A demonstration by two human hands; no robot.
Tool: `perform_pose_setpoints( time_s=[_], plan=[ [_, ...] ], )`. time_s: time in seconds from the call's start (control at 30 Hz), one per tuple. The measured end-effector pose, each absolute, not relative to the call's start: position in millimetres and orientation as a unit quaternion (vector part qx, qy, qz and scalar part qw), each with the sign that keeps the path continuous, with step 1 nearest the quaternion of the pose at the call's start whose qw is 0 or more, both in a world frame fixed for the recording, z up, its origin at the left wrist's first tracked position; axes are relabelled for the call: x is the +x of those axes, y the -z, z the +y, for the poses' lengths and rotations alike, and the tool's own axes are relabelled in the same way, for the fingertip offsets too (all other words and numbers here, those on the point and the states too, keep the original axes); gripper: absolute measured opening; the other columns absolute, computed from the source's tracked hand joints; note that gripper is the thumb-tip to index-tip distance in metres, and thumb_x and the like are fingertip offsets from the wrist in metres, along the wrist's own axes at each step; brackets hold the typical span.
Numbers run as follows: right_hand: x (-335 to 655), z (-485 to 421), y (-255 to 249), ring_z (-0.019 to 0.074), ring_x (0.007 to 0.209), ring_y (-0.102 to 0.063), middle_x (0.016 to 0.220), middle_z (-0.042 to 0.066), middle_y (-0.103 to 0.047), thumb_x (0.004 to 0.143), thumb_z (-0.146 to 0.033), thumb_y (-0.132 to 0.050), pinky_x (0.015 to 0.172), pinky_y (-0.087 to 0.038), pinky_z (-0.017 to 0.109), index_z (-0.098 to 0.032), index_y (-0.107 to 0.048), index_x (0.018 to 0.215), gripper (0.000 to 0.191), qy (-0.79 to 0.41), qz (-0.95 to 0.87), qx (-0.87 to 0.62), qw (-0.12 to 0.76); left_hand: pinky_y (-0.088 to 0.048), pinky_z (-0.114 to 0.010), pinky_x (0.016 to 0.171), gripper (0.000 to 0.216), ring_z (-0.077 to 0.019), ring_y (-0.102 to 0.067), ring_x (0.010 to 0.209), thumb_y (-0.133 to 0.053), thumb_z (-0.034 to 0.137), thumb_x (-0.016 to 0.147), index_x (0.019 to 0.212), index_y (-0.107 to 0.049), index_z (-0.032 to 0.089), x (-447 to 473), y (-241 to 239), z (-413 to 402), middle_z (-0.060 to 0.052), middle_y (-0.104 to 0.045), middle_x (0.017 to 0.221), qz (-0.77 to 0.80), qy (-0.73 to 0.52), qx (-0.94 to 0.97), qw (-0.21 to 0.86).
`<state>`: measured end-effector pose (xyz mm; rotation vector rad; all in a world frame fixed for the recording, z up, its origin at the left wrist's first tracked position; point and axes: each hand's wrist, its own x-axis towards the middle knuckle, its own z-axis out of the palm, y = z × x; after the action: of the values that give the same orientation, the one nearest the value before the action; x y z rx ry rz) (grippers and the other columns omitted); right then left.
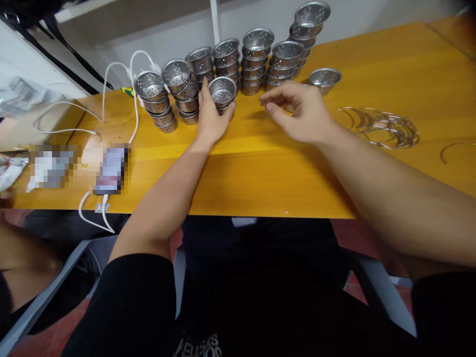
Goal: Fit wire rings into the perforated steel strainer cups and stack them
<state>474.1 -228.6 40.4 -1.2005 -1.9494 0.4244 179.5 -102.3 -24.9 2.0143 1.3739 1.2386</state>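
Note:
My left hand (213, 111) is closed round a small stack of perforated metal cups (222, 91), thumb on the right side and fingers on the left. The stack's lower part is mostly hidden by the hand. To the right, my right hand (303, 111) hovers over the table with bent fingers and the thumb apart; I see nothing held in it. A bit of perforated metal shows in the gap under its fingers, mostly covered. Just behind that hand sits a single metal cup (325, 79).
Several stacks of perforated cups (256, 64) line the table's back edge. Thin curved metal wires (388, 129) lie in a pile at the right. A phone (112, 168) with white cables (136, 99) rests at the left. Another person's arm (26, 248) is at lower left.

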Motion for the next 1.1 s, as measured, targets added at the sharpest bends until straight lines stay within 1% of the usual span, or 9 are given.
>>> perform_pose_setpoints(
  time_s=[0.17, 0.33, 0.4, 0.5, 0.6, 0.7, 0.8, 0.9, 1.1],
  plan=[
    [477, -226, -36, 0.0358, 0.133, -0.083, 0.142, 0.014, -0.087, 0.124, -0.047, -0.077, 0.129, -0.068, 0.061, -0.03, -0.085, 0.139, 0.024, -0.165, -0.785, -0.435, 0.409, -0.006, -0.055, 0.175, 0.129, -0.0272, 0.006, 0.207, -0.093, 0.065, 0.1, 0.2, -0.013, 0.044, 189, 12, -127, -0.002, -0.033, 0.212, 0.474, -0.441, 0.746, 0.159],
    [490, -221, -45, 0.0373, 0.129, -0.083, 0.141, 0.014, -0.085, 0.117, -0.028, -0.078, 0.122, -0.07, 0.059, -0.03, -0.083, 0.133, 0.017, -0.094, -0.766, -0.462, 0.437, 0.002, -0.059, 0.174, 0.121, -0.0246, 0.021, 0.205, -0.081, 0.067, 0.109, 0.2, -0.003, 0.05, 202, -2, -150, 0.006, -0.004, 0.218, 0.392, -0.431, 0.805, 0.107],
    [500, -218, -52, 0.0367, 0.129, -0.083, 0.144, 0.015, -0.083, 0.113, -0.018, -0.077, 0.119, -0.072, 0.057, -0.029, -0.083, 0.135, 0.025, -0.039, -0.733, -0.513, 0.446, -0.005, -0.062, 0.174, 0.105, -0.0276, 0.013, 0.207, -0.075, 0.069, 0.112, 0.198, -0.017, 0.051, 207, -8, -160, 0.006, -0.008, 0.217, 0.345, -0.404, 0.839, 0.12],
    [520, -215, -63, 0.0341, 0.123, -0.085, 0.152, 0.017, -0.082, 0.111, -0.005, -0.07, 0.116, -0.072, 0.053, -0.024, -0.085, 0.139, 0.038, 0.016, -0.681, -0.595, 0.427, -0.021, -0.067, 0.17, 0.085, -0.0367, -0.017, 0.205, -0.07, 0.076, 0.114, 0.189, -0.044, 0.046, 213, -11, -168, -0.002, -0.031, 0.211, 0.292, -0.348, 0.88, 0.141],
    [538, -210, -67, 0.0341, 0.12, -0.086, 0.139, 0.018, -0.087, 0.109, -0.001, -0.071, 0.117, -0.071, 0.051, -0.02, -0.09, 0.13, 0.034, -0.009, -0.686, -0.653, 0.322, -0.04, -0.072, 0.161, 0.075, -0.0428, -0.045, 0.194, -0.068, 0.079, 0.114, 0.177, -0.061, 0.039, 215, -4, -169, -0.011, -0.05, 0.2, 0.279, -0.313, 0.892, 0.166],
    [546, -201, -61, 0.0341, 0.119, -0.084, 0.126, 0.016, -0.089, 0.105, -0.007, -0.086, 0.114, -0.067, 0.048, -0.019, -0.09, 0.125, 0.023, -0.071, -0.726, -0.654, 0.203, -0.054, -0.074, 0.15, 0.072, -0.0442, -0.061, 0.181, -0.068, 0.078, 0.115, 0.173, -0.066, 0.035, 213, 9, -161, -0.015, -0.057, 0.193, 0.28, -0.306, 0.889, 0.192],
    [545, -193, -51, 0.0283, 0.105, -0.079, 0.112, 0.013, -0.087, 0.103, -0.013, -0.094, 0.108, -0.064, 0.045, -0.016, -0.089, 0.116, 0.014, -0.09, -0.755, -0.628, 0.165, -0.062, -0.072, 0.143, 0.074, -0.0419, -0.071, 0.17, -0.071, 0.074, 0.114, 0.175, -0.062, 0.034, 211, 29, -148, -0.017, -0.059, 0.19, 0.284, -0.306, 0.881, 0.223],
    [539, -192, -47, 0.026, 0.096, -0.074, 0.104, 0.009, -0.084, 0.099, -0.009, -0.095, 0.109, -0.065, 0.048, -0.019, -0.086, 0.104, 0.015, -0.097, -0.788, -0.572, 0.208, -0.062, -0.071, 0.144, 0.088, -0.0421, -0.07, 0.172, -0.077, 0.071, 0.111, 0.184, -0.049, 0.031, 212, 51, -136, -0.021, -0.056, 0.192, 0.293, -0.314, 0.864, 0.262],
    [509, -219, -54, 0.0325, 0.108, -0.08, 0.117, 0.006, -0.084, 0.1, -0.022, -0.103, 0.121, -0.07, 0.062, -0.034, -0.087, 0.107, 0.021, -0.236, -0.849, -0.361, 0.305, -0.049, -0.071, 0.155, 0.128, -0.0466, -0.053, 0.189, -0.085, 0.089, 0.102, 0.198, -0.021, 0.031, 216, 59, -134, -0.023, -0.043, 0.204, 0.292, -0.31, 0.859, 0.283]
  ],
)
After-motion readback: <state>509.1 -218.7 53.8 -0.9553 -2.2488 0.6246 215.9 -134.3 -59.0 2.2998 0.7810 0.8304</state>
